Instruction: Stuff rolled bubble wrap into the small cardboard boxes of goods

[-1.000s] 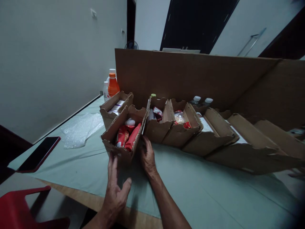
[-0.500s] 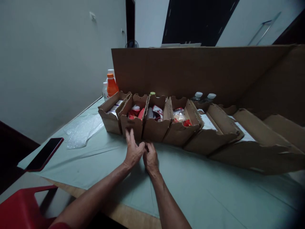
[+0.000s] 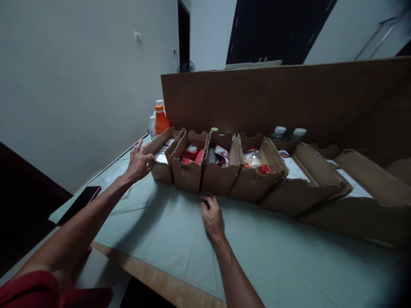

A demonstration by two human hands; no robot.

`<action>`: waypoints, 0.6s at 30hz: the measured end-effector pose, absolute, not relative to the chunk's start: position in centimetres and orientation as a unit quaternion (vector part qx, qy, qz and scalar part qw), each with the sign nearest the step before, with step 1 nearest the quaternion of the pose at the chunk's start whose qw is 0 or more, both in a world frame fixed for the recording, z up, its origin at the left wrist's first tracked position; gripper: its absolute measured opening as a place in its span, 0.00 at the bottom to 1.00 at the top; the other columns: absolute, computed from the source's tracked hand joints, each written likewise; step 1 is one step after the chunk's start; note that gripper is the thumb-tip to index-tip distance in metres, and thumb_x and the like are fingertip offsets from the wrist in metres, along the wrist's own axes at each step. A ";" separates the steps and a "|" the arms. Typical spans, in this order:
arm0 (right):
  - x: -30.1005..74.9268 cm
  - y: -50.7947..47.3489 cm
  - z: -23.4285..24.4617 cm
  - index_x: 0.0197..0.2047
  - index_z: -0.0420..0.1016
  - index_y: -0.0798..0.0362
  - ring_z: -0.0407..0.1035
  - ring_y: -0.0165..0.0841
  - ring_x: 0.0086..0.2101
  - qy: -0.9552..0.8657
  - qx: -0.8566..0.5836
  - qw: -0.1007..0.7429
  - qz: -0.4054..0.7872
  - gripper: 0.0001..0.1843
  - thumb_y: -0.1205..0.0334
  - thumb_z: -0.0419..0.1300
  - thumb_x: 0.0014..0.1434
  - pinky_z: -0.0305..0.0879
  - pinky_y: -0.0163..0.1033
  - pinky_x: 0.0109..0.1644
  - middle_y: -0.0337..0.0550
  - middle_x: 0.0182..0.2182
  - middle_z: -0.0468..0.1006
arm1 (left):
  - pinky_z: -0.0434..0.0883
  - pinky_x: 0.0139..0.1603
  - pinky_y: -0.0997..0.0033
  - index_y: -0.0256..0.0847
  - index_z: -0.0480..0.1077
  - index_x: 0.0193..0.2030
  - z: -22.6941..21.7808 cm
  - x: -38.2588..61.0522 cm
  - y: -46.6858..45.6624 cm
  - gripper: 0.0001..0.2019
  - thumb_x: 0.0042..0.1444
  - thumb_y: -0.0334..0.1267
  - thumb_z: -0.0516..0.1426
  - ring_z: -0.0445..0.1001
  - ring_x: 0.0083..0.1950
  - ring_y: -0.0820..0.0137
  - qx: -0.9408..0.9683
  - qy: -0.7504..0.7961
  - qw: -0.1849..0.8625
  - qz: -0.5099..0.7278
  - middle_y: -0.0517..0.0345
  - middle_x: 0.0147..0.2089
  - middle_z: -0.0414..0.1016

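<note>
My left hand (image 3: 139,162) is at the front left corner of the leftmost cardboard box (image 3: 162,172), its fingers spread and its thumb by the box's front rim. Small pale packs (image 3: 162,155) lie inside that box. Loosely curled, my right hand (image 3: 212,217) rests on the green cloth (image 3: 180,222) before the row, thumb and forefinger apart with nothing visible between them. Nearest to it are a box with red packets (image 3: 192,156) and a box (image 3: 220,179) of mixed packets. Another box (image 3: 253,188) holds a clear bag and red wrappers.
Larger boxes (image 3: 289,199) with white papers continue rightward. Behind the row stand a tall cardboard panel (image 3: 257,96), an orange bottle (image 3: 161,122) and capped bottles (image 3: 280,131). Bubble wrap (image 3: 112,171) and a phone (image 3: 78,206) lie at the left.
My left hand has left my right hand's side and moved left and up to the leftmost box. My right hand stays on the cloth. The view has shifted slightly left.
</note>
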State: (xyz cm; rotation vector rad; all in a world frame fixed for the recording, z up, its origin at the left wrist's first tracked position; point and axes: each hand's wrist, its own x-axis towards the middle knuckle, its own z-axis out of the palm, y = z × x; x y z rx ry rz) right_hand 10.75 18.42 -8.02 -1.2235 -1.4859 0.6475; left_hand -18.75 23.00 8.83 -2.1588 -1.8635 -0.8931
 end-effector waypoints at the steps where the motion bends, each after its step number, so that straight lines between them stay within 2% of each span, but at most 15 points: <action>1: 10.8 18.4 -8.1 0.39 0.79 0.50 0.71 0.42 0.53 -0.621 -0.512 0.528 0.269 0.12 0.63 0.55 0.56 0.67 0.48 0.58 0.51 0.51 0.77 | 0.47 0.69 0.28 0.41 0.78 0.28 8.8 -18.8 22.6 0.05 0.50 0.32 0.60 0.44 0.77 0.40 -0.728 -0.610 0.088 -0.301 0.48 0.71 0.63; 5: 10.7 18.6 -8.4 0.38 0.80 0.49 0.71 0.41 0.53 -0.618 -0.513 0.533 0.267 0.12 0.63 0.55 0.56 0.67 0.47 0.58 0.50 0.51 0.77 | 0.46 0.71 0.31 0.44 0.77 0.25 8.8 -17.7 18.0 0.07 0.52 0.33 0.60 0.46 0.77 0.44 -0.759 -0.560 0.135 -0.303 0.56 0.71 0.63; 10: 10.6 18.7 -8.4 0.38 0.80 0.49 0.71 0.41 0.53 -0.609 -0.511 0.541 0.275 0.12 0.63 0.55 0.55 0.66 0.48 0.58 0.50 0.51 0.78 | 0.43 0.74 0.33 0.43 0.75 0.25 9.9 -12.1 11.7 0.08 0.54 0.31 0.59 0.47 0.78 0.47 -0.804 -0.501 0.136 -0.291 0.56 0.72 0.63; 13: 10.5 18.5 -8.0 0.37 0.80 0.49 0.70 0.42 0.54 -0.603 -0.509 0.545 0.283 0.11 0.62 0.56 0.55 0.65 0.49 0.60 0.50 0.51 0.78 | 0.39 0.76 0.36 0.45 0.76 0.29 10.9 -7.6 9.5 0.08 0.56 0.30 0.59 0.50 0.77 0.50 -0.831 -0.448 0.118 -0.307 0.57 0.73 0.62; 16: 10.8 18.5 -7.3 0.35 0.80 0.50 0.70 0.42 0.54 -0.590 -0.510 0.554 0.292 0.11 0.61 0.56 0.54 0.63 0.49 0.62 0.50 0.51 0.78 | 0.38 0.76 0.37 0.49 0.77 0.34 12.3 -5.8 7.8 0.01 0.56 0.39 0.63 0.53 0.76 0.50 -0.820 -0.417 0.088 -0.382 0.62 0.72 0.63; 18: 11.3 18.6 -6.6 0.35 0.80 0.51 0.70 0.43 0.54 -0.571 -0.516 0.564 0.299 0.12 0.60 0.55 0.54 0.62 0.50 0.62 0.52 0.50 0.78 | 0.40 0.77 0.38 0.51 0.77 0.39 12.6 -7.1 7.0 0.07 0.52 0.44 0.66 0.53 0.76 0.50 -0.749 -0.451 0.069 -0.480 0.64 0.72 0.62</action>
